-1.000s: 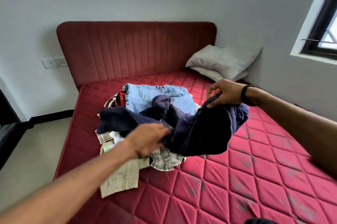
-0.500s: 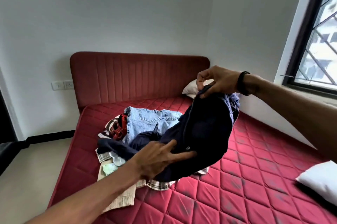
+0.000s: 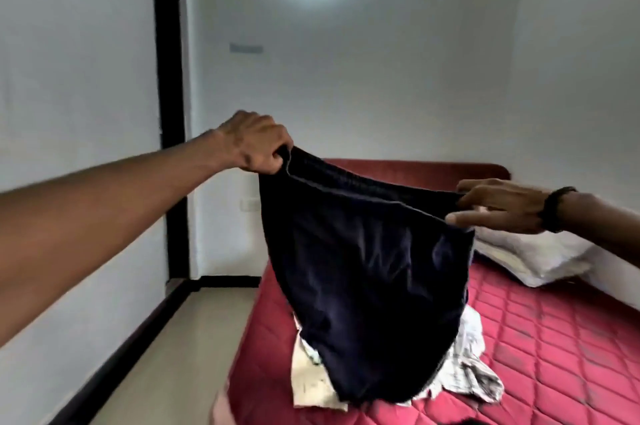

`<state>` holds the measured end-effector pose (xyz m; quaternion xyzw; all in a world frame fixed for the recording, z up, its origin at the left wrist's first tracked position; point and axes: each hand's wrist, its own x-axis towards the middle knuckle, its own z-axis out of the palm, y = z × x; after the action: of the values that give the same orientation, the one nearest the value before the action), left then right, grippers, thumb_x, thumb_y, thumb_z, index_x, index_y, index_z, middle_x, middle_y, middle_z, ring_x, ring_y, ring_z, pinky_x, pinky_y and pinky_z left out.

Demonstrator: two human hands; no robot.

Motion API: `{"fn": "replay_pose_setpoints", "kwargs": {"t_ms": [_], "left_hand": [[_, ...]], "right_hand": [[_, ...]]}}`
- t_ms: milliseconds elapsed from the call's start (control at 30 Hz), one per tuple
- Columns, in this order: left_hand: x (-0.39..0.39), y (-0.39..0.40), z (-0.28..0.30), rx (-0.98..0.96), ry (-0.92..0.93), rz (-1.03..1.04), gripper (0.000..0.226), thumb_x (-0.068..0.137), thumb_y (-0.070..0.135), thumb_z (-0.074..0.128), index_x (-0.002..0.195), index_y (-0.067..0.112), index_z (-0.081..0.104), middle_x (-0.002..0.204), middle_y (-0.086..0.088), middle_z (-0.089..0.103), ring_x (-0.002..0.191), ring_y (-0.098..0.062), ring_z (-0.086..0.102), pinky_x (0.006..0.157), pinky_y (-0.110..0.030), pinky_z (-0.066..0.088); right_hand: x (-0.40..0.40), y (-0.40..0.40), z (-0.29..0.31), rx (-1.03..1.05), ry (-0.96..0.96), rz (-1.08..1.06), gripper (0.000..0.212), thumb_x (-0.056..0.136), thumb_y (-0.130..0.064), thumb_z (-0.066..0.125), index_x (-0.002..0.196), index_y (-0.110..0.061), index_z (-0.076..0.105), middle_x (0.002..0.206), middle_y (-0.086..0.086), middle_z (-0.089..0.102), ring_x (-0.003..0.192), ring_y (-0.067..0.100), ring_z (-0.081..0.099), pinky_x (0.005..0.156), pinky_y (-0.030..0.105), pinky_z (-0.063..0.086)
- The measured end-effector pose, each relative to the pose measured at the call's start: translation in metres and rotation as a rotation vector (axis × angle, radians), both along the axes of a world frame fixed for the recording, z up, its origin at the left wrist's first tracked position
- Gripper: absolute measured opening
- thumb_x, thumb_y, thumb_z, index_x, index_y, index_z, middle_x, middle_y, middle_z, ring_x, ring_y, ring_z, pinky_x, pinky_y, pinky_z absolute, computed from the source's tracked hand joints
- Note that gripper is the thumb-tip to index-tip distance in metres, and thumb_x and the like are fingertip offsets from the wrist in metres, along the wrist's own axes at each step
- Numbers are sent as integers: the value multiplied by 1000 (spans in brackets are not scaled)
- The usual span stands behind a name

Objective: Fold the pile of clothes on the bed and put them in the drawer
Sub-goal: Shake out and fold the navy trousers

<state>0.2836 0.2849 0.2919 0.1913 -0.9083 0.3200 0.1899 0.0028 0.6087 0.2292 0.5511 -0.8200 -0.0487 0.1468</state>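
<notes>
A dark navy garment (image 3: 367,279) hangs in the air above the bed, stretched by its elastic waistband. My left hand (image 3: 258,142) is clenched on the waistband's left end, raised high. My right hand (image 3: 498,206), with a black band at the wrist, pinches the right end a little lower. Under the hanging cloth lies the pile of clothes (image 3: 464,372) on the red quilted mattress (image 3: 561,348); only a cream piece and a checked piece show, the others are hidden behind the navy garment. No drawer is in view.
A white pillow (image 3: 533,258) lies at the bed's far right by the red headboard (image 3: 415,172). Left of the bed runs a strip of pale floor (image 3: 194,338) along a white wall with a black door frame (image 3: 169,113).
Both hands have lifted the navy garment off the pile and spread it by the waistband. My left hand moved from the cloth's lower part to the waistband's left end. My view tilted upward.
</notes>
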Motion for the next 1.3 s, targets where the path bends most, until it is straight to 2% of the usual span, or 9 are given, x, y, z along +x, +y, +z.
{"fn": "replay_pose_setpoints", "kwargs": {"t_ms": [233,300,367,600,733,867,1000,1133,1300], "left_hand": [[15,-23,20,-109,113,-21,62,67,88,56,70,26,64,64,7,60,67,-22,61,62,-30,43],[9,-23,23,29,196,-40,57,70,82,65,72,24,67,66,5,63,68,-23,62,64,-31,47],[8,-25,30,229,236,-70,48,73,72,74,72,24,69,62,4,66,61,-19,65,61,-29,50],[16,-67,49,533,105,-194,24,92,42,74,75,24,72,54,4,66,43,-12,62,47,-13,44],[3,-81,70,591,17,-161,35,77,67,76,70,33,74,60,3,69,47,-11,63,53,-17,47],[-14,-88,89,601,69,-97,67,57,96,66,68,31,76,61,3,73,58,-6,71,69,-27,54],[-28,-108,101,593,445,-296,48,67,65,85,69,19,73,61,2,72,59,-12,71,62,-26,54],[-56,-104,115,832,911,-613,42,71,29,94,103,25,67,79,-3,73,69,-20,69,67,-32,57],[-69,-76,137,1336,1017,-1037,33,73,12,88,104,9,77,99,-9,79,81,-13,75,66,-20,59]], "right_hand": [[-10,-6,26,-467,-311,197,32,84,-49,66,86,-19,79,85,-3,72,68,2,65,62,15,47],[-16,-12,29,-526,-414,208,15,98,-14,65,101,-19,79,85,-1,78,71,4,70,65,24,59],[-20,-16,27,-571,-437,187,41,96,10,58,103,-25,78,86,-3,79,76,14,71,73,38,62],[-22,-30,49,-462,-415,177,18,88,-17,80,75,-25,70,63,0,66,59,8,60,57,33,47],[-31,-41,72,-538,-448,63,60,81,-54,78,66,1,62,57,10,58,58,14,59,59,29,49],[-35,-54,101,-658,-423,108,42,77,-41,84,65,-3,68,59,7,65,58,13,62,59,26,52],[-50,-61,123,-966,-567,226,35,73,-8,89,104,-13,73,88,14,78,77,18,71,72,26,60],[-54,-80,143,-1141,-264,99,41,80,9,76,112,-17,76,99,4,78,91,20,71,90,34,57],[-36,-88,153,-917,322,-298,17,86,-11,62,100,-21,64,105,6,58,101,36,59,73,38,45]]}}
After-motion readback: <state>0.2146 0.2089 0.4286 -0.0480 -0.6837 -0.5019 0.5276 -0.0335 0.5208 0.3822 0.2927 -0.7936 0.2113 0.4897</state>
